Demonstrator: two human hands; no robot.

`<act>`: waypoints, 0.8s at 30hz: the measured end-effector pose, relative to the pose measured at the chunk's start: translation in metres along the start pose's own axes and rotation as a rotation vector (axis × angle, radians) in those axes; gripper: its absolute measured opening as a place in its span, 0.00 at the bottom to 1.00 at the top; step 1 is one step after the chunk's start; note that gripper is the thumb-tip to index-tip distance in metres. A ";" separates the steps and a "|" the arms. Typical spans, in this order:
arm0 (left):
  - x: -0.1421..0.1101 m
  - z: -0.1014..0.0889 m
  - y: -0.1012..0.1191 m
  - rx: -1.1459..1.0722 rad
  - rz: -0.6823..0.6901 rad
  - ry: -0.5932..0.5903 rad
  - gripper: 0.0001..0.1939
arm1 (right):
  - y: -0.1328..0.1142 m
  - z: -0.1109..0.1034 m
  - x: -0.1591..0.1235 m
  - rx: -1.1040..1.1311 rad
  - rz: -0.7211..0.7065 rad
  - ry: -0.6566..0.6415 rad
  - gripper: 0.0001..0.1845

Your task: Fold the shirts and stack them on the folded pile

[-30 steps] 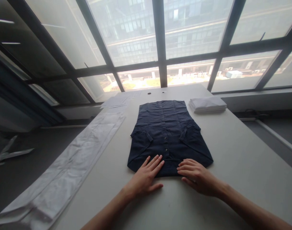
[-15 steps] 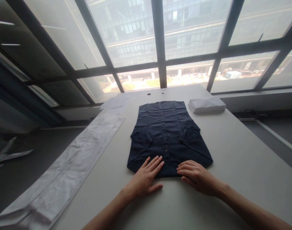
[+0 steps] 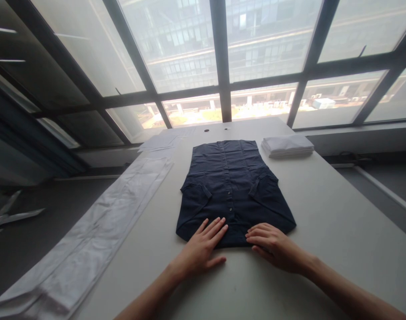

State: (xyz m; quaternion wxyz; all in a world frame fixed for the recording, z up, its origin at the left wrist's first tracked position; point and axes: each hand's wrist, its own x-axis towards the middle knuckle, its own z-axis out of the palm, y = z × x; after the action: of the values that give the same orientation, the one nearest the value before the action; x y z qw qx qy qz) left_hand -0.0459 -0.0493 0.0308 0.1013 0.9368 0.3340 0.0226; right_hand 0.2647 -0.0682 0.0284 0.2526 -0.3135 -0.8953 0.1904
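Navy buttoned cotton-like shirt [image 3: 227, 178]: sleeves inward, length mostly extended | your left hand [image 3: 202, 246]: fingers slightly apart, atop it | your right hand [image 3: 274, 245]: fingers together, near edge

Reaching forward and inward with left arm [image 3: 156, 282] and right arm [image 3: 349, 286]. Laying left hand [image 3: 201, 248] flat, palm down, with fingers [image 3: 213, 228] slightly spread and thumb [image 3: 216, 261] pointing inward. Curving right hand [image 3: 276, 246] loosely, knuckles up, with fingers close together and angled inward.
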 end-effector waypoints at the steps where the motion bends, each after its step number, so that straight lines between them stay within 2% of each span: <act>1: 0.000 0.000 0.000 0.000 -0.001 -0.003 0.44 | 0.000 0.000 0.000 0.000 -0.001 0.000 0.12; 12: 0.000 0.001 0.000 0.001 -0.005 -0.008 0.44 | 0.002 0.001 -0.002 -0.014 -0.010 -0.005 0.12; 24: 0.000 0.002 0.000 -0.010 -0.023 -0.020 0.46 | 0.005 0.000 -0.001 -0.023 -0.052 0.055 0.12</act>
State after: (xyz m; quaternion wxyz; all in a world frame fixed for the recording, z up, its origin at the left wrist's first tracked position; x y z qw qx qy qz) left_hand -0.0459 -0.0500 0.0286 0.1094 0.9325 0.3438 0.0134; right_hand 0.2673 -0.0649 0.0255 0.2784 -0.2983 -0.8979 0.1649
